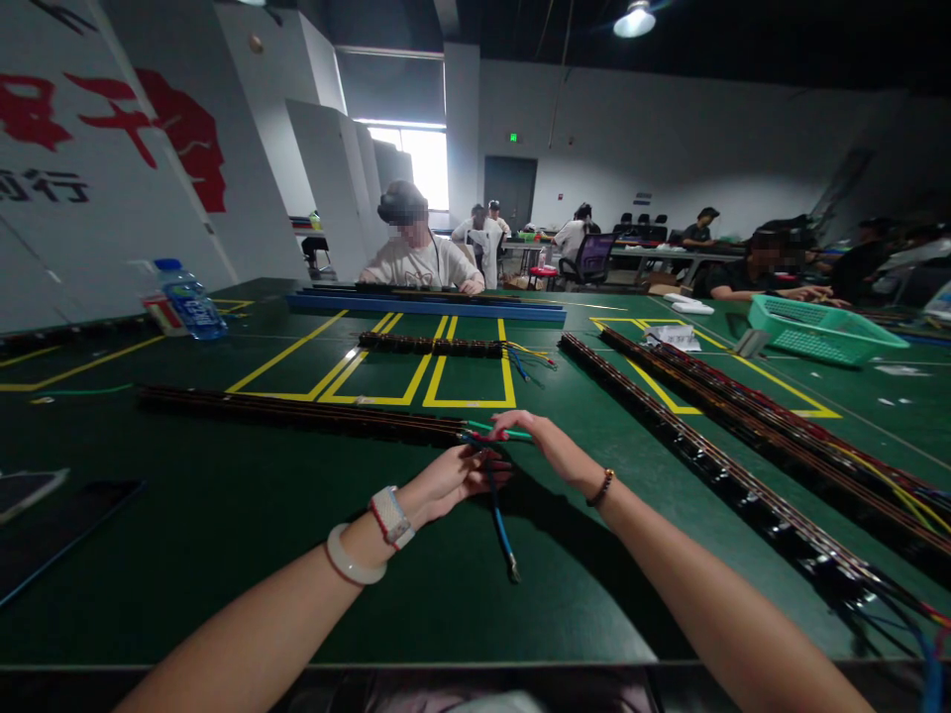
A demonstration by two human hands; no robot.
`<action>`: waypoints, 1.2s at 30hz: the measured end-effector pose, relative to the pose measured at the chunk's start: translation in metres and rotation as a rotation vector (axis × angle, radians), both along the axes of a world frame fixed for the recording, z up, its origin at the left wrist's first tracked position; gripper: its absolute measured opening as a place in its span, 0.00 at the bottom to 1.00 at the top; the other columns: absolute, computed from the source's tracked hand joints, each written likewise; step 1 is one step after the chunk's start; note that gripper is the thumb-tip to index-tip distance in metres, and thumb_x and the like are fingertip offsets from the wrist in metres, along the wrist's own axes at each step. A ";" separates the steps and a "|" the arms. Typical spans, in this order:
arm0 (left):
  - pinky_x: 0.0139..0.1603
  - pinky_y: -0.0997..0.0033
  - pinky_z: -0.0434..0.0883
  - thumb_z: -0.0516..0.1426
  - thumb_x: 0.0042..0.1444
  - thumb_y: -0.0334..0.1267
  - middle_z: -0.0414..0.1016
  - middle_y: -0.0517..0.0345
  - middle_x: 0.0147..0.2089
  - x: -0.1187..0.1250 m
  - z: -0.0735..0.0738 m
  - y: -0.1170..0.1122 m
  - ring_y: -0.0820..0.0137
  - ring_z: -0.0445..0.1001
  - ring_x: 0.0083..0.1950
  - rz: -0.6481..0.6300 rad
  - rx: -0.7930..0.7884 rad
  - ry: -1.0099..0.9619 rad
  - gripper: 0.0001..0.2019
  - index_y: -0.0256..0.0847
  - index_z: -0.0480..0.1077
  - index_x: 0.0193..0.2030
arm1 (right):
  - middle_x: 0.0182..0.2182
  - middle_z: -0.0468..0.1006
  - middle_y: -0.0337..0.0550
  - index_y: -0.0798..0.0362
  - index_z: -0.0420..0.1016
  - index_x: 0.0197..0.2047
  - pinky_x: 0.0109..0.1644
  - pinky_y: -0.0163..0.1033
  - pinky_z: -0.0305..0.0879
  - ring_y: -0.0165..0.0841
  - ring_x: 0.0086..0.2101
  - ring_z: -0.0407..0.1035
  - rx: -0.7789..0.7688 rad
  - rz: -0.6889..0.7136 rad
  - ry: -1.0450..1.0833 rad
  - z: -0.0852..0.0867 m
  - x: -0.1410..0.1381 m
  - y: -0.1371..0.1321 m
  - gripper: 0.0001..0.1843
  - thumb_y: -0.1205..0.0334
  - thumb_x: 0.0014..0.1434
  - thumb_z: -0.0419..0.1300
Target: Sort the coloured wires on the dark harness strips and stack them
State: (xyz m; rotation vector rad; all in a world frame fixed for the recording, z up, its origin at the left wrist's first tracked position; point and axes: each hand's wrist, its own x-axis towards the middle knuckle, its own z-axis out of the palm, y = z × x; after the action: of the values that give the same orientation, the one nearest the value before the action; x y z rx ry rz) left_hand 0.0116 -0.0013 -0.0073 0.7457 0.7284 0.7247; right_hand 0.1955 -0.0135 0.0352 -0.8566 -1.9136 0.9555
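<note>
A long dark bar with copper-coloured strips (pixel 312 411) lies across the green table, wires coming from its right end. At that end my left hand (pixel 453 483) is closed around the wires, thumb on top and fingers reaching underneath. A blue wire (pixel 503 530) hangs from there toward me, with a metal lug at its tip. My right hand (pixel 539 436) bends over the same spot, its fingertips pinched on the wires. A green wire (pixel 482 428) runs past its fingers. The exact grip of both hands is partly hidden.
A shorter bar with coloured wires (pixel 431 345) lies beyond. Long bars (pixel 713 451) stretch along the right. A green basket (pixel 824 332) stands far right, a water bottle (pixel 189 302) far left, and a dark flat panel (pixel 63 530) near left. A person (pixel 420 253) sits opposite.
</note>
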 end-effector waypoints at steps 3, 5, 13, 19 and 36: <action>0.49 0.60 0.72 0.53 0.58 0.28 0.77 0.42 0.40 0.000 0.002 0.000 0.64 0.78 0.41 -0.038 0.049 0.041 0.07 0.30 0.69 0.43 | 0.35 0.75 0.44 0.55 0.70 0.29 0.54 0.42 0.60 0.36 0.46 0.67 -0.097 0.008 -0.094 0.003 0.013 0.007 0.24 0.46 0.64 0.47; 0.51 0.59 0.71 0.52 0.59 0.28 0.77 0.41 0.41 -0.001 0.001 0.001 0.64 0.77 0.43 -0.056 0.055 0.046 0.08 0.30 0.69 0.43 | 0.35 0.76 0.43 0.55 0.70 0.28 0.50 0.40 0.63 0.36 0.44 0.68 -0.170 0.057 -0.181 0.004 0.021 0.009 0.19 0.48 0.59 0.56; 0.55 0.56 0.68 0.54 0.59 0.31 0.77 0.37 0.42 -0.004 -0.003 0.004 0.60 0.77 0.45 -0.079 0.057 0.008 0.05 0.30 0.68 0.39 | 0.55 0.67 0.50 0.52 0.62 0.59 0.54 0.41 0.60 0.37 0.51 0.63 -0.097 -0.164 -0.543 -0.013 0.049 0.019 0.33 0.57 0.51 0.64; 0.56 0.55 0.67 0.53 0.60 0.31 0.76 0.37 0.43 -0.004 0.000 0.003 0.61 0.77 0.46 -0.085 0.050 0.001 0.05 0.31 0.67 0.39 | 0.34 0.76 0.40 0.51 0.75 0.42 0.34 0.34 0.60 0.33 0.33 0.68 -0.157 -0.246 -0.840 -0.020 0.046 0.028 0.19 0.52 0.47 0.66; 0.56 0.57 0.67 0.57 0.55 0.28 0.76 0.45 0.41 0.004 0.001 -0.005 0.64 0.75 0.47 -0.011 0.043 -0.098 0.02 0.34 0.67 0.36 | 0.22 0.66 0.34 0.54 0.68 0.29 0.25 0.31 0.47 0.25 0.22 0.57 -0.008 -0.067 -0.741 -0.009 0.009 -0.005 0.07 0.61 0.55 0.55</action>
State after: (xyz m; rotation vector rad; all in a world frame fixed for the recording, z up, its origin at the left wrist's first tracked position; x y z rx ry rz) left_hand 0.0158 -0.0061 -0.0064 0.7477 0.6208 0.7641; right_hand 0.2048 -0.0184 0.0259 -1.4065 -2.4660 0.6433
